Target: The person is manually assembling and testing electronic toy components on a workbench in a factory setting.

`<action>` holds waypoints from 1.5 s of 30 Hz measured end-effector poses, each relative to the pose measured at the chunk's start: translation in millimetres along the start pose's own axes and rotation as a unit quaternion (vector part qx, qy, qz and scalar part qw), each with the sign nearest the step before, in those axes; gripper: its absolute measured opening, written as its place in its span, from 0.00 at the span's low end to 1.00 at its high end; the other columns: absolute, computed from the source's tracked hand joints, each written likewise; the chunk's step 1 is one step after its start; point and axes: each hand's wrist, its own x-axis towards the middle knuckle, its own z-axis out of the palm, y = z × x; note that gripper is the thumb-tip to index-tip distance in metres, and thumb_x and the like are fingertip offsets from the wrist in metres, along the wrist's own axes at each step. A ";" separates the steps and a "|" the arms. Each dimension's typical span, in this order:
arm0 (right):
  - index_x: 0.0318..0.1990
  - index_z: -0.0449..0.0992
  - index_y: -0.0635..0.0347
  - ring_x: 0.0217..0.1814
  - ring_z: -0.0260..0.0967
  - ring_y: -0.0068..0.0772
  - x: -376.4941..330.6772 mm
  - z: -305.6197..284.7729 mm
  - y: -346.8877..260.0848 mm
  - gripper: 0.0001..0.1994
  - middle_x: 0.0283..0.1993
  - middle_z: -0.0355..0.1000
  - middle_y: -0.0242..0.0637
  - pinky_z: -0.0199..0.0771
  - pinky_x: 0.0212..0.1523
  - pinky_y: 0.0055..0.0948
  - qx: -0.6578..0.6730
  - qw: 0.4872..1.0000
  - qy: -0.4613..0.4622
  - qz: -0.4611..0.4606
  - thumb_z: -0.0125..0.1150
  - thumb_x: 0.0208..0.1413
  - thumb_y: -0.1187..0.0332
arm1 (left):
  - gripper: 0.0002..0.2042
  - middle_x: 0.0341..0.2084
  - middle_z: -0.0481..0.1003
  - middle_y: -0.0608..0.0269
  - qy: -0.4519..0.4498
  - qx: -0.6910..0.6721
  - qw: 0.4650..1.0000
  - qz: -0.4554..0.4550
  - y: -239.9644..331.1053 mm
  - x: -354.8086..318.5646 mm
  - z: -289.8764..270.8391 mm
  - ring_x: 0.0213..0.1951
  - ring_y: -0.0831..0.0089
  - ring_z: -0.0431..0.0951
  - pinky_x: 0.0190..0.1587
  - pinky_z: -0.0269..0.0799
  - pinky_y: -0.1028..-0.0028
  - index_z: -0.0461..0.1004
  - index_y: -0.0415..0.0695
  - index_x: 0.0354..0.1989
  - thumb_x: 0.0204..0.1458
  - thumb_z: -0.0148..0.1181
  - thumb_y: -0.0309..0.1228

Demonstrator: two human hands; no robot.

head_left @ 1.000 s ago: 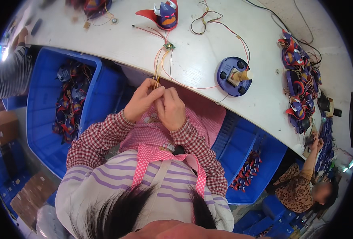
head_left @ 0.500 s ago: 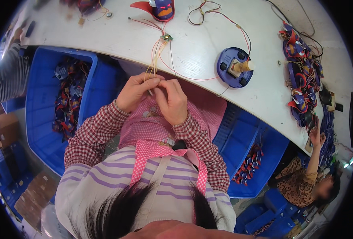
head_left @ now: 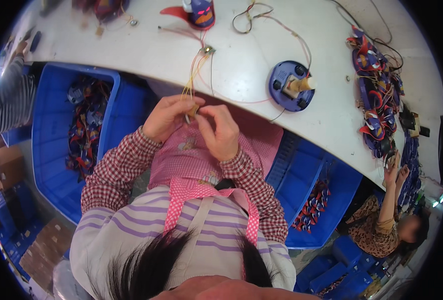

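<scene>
My left hand (head_left: 167, 118) and my right hand (head_left: 220, 130) meet just below the white table's edge (head_left: 131, 62), over my pink apron. Together they pinch a small tan part (head_left: 193, 109) at the end of a bundle of thin yellow and red wires (head_left: 190, 80). The wires run up onto the table to a tiny circuit board (head_left: 207, 50). A round blue base with a cream cone on it (head_left: 291, 92) lies on the table to the right of my hands. A pink wire loops from the board toward that base.
Blue bins (head_left: 56, 130) with red and blue parts stand under the table on both sides. A heap of red and blue pieces (head_left: 376, 95) lies at the table's right end. A red and blue toy piece (head_left: 196, 12) sits at the far edge. Other people work at left (head_left: 6, 100) and lower right (head_left: 381, 225).
My hands have stayed together on the wire end while the view shifted, so the table sits higher in the picture. The fingers have turned slightly around the small part.
</scene>
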 end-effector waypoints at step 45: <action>0.52 0.66 0.64 0.25 0.58 0.21 11.2 -141.4 -3.7 0.27 0.40 0.66 0.36 0.63 0.26 0.16 -0.092 0.982 0.138 0.090 0.67 0.40 0.75 | 0.31 0.47 0.64 0.50 0.121 0.559 0.733 0.368 19.3 -25.8 50.4 0.45 0.61 0.66 0.45 0.68 0.71 0.62 0.36 0.53 0.39 0.67 0.30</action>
